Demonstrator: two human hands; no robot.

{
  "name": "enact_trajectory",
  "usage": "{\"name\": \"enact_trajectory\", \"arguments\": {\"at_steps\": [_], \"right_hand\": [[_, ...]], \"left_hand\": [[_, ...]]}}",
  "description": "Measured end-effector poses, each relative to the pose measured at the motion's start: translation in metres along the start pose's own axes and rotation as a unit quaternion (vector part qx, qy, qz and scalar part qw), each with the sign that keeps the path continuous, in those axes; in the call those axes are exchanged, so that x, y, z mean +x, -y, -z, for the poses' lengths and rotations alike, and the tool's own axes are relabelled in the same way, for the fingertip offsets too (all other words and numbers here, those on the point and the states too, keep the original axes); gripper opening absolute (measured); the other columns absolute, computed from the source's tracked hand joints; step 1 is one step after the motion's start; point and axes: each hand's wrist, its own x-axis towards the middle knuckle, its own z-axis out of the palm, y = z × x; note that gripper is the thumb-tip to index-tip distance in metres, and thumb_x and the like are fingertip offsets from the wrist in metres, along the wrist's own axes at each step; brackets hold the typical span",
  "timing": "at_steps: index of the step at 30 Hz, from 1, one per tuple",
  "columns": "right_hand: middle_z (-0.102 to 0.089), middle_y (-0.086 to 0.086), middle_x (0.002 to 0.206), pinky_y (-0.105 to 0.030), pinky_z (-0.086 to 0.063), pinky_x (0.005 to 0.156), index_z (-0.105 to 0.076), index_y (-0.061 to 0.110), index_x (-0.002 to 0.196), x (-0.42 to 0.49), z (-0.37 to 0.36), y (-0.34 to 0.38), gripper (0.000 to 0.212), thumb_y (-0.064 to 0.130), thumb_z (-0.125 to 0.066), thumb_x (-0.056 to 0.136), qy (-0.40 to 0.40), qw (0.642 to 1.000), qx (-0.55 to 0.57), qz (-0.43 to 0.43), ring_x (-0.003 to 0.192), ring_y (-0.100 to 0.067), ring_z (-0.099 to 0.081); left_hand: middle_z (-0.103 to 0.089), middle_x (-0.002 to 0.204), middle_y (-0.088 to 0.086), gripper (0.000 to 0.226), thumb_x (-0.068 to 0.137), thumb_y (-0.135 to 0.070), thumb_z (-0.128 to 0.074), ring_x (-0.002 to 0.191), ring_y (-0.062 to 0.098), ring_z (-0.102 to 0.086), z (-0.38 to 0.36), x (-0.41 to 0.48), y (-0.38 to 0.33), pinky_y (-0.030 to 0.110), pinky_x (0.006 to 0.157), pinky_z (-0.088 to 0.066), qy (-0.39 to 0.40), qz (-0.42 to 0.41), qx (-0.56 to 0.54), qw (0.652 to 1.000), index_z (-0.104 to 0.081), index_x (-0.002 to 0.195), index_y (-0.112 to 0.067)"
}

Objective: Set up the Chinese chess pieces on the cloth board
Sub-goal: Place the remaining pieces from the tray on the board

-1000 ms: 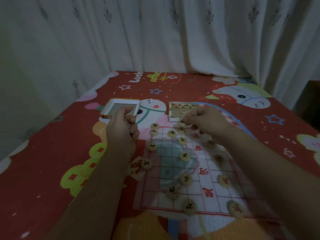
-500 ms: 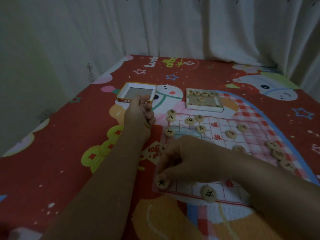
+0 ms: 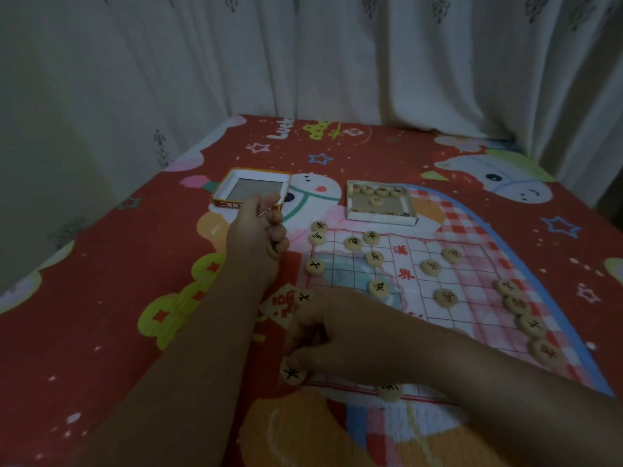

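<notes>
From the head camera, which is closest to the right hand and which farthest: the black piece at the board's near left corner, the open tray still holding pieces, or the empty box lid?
1. Black piece at the near left corner: right at the right hand's fingertips.
2. Tray with pieces: beyond the board's far edge, right of the lid.
3. Empty box lid: far left, behind the left hand.

Tray and lid are nearly level; their order is close.

I'm in a home bedroom: beyond my grip, pale patterned curtains hang to the bed, and a red cartoon-print bedsheet lies under my grip, dimly lit.
</notes>
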Motion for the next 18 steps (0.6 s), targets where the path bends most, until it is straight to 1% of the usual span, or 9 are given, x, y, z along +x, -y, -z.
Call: {"name": "enact_trajectory", "arguments": {"at_steps": [2, 4, 7, 9, 11, 13, 14, 16, 18], "right_hand": [[-0.069, 0.014, 0.088, -0.010, -0.050, 0.068, -0.074, 0.018, 0.099, 0.000, -0.001, -0.002, 0.015, 0.028, -0.068, 0.090, -0.002, 1.000, 0.002, -0.002, 0.080, 0.002, -0.063], [-0.072, 0.011, 0.092, -0.012, -0.051, 0.069, -0.074, 0.017, 0.100, 0.000, -0.002, -0.003, 0.016, 0.028, -0.068, 0.090, -0.004, 1.000, 0.004, 0.000, 0.081, 0.000, -0.064], [-0.071, 0.012, 0.092, -0.013, -0.051, 0.071, -0.074, 0.018, 0.100, -0.001, -0.004, -0.004, 0.015, 0.027, -0.067, 0.090, -0.015, 1.000, -0.004, -0.001, 0.080, 0.001, -0.064], [-0.072, 0.010, 0.096, -0.023, -0.056, 0.079, -0.074, 0.018, 0.101, -0.001, -0.006, -0.005, 0.015, 0.026, -0.066, 0.091, -0.022, 1.000, -0.018, 0.003, 0.084, -0.002, -0.065], [-0.072, 0.008, 0.099, -0.027, -0.056, 0.081, -0.074, 0.019, 0.103, -0.001, -0.007, -0.005, 0.016, 0.026, -0.064, 0.092, -0.028, 0.999, -0.028, 0.006, 0.087, -0.003, -0.065], [-0.071, 0.010, 0.097, -0.025, -0.055, 0.079, -0.073, 0.020, 0.104, -0.001, -0.005, -0.005, 0.017, 0.028, -0.062, 0.093, -0.046, 0.998, -0.033, 0.007, 0.084, -0.002, -0.064], [-0.069, 0.012, 0.093, -0.022, -0.053, 0.075, -0.072, 0.021, 0.102, 0.000, -0.002, -0.005, 0.016, 0.029, -0.061, 0.093, -0.061, 0.998, -0.030, 0.007, 0.080, -0.001, -0.062], [-0.062, 0.017, 0.083, -0.015, -0.043, 0.067, -0.070, 0.024, 0.097, 0.004, 0.005, -0.008, 0.013, 0.031, -0.061, 0.093, -0.104, 0.994, -0.030, 0.004, 0.072, 0.003, -0.056], [-0.059, 0.018, 0.080, -0.014, -0.040, 0.065, -0.070, 0.027, 0.098, 0.011, 0.014, -0.017, 0.010, 0.028, -0.062, 0.093, -0.160, 0.987, -0.022, -0.011, 0.069, 0.004, -0.054]], "left_hand": [[-0.047, 0.057, -0.006, 0.032, 0.103, -0.037, -0.038, 0.039, 0.007, -0.031, -0.001, 0.000, 0.000, 0.016, 0.038, -0.025, 0.001, 0.000, 0.002, 1.000, -0.059, 0.097, -0.014], [-0.048, 0.055, -0.007, 0.032, 0.103, -0.037, -0.038, 0.039, 0.007, -0.031, -0.001, -0.001, 0.000, 0.016, 0.037, -0.025, -0.001, -0.001, 0.007, 1.000, -0.060, 0.096, -0.014], [-0.048, 0.054, -0.007, 0.033, 0.103, -0.037, -0.038, 0.038, 0.007, -0.031, -0.002, -0.002, -0.001, 0.016, 0.037, -0.025, -0.003, 0.002, 0.008, 1.000, -0.060, 0.094, -0.014], [-0.048, 0.055, -0.006, 0.034, 0.104, -0.037, -0.038, 0.038, 0.007, -0.031, -0.003, -0.002, -0.001, 0.016, 0.037, -0.025, -0.005, 0.004, 0.006, 1.000, -0.061, 0.094, -0.014], [-0.049, 0.055, -0.006, 0.035, 0.104, -0.038, -0.037, 0.038, 0.007, -0.031, -0.003, -0.003, -0.001, 0.015, 0.036, -0.025, -0.007, 0.007, 0.002, 1.000, -0.061, 0.095, -0.014], [-0.049, 0.057, -0.005, 0.035, 0.104, -0.038, -0.037, 0.039, 0.008, -0.031, -0.005, -0.004, -0.002, 0.016, 0.036, -0.026, -0.007, 0.009, -0.003, 1.000, -0.061, 0.096, -0.014], [-0.048, 0.059, -0.005, 0.035, 0.104, -0.038, -0.036, 0.039, 0.008, -0.032, -0.005, -0.005, -0.002, 0.016, 0.036, -0.026, -0.007, 0.011, -0.004, 1.000, -0.060, 0.097, -0.014], [-0.048, 0.062, -0.004, 0.033, 0.104, -0.038, -0.036, 0.042, 0.009, -0.031, -0.008, -0.008, -0.003, 0.017, 0.037, -0.026, 0.000, 0.015, -0.006, 1.000, -0.058, 0.101, -0.014], [-0.047, 0.065, -0.003, 0.032, 0.103, -0.038, -0.036, 0.046, 0.010, -0.029, -0.012, -0.012, -0.003, 0.019, 0.040, -0.023, 0.013, 0.023, -0.013, 1.000, -0.056, 0.106, -0.013]]}}
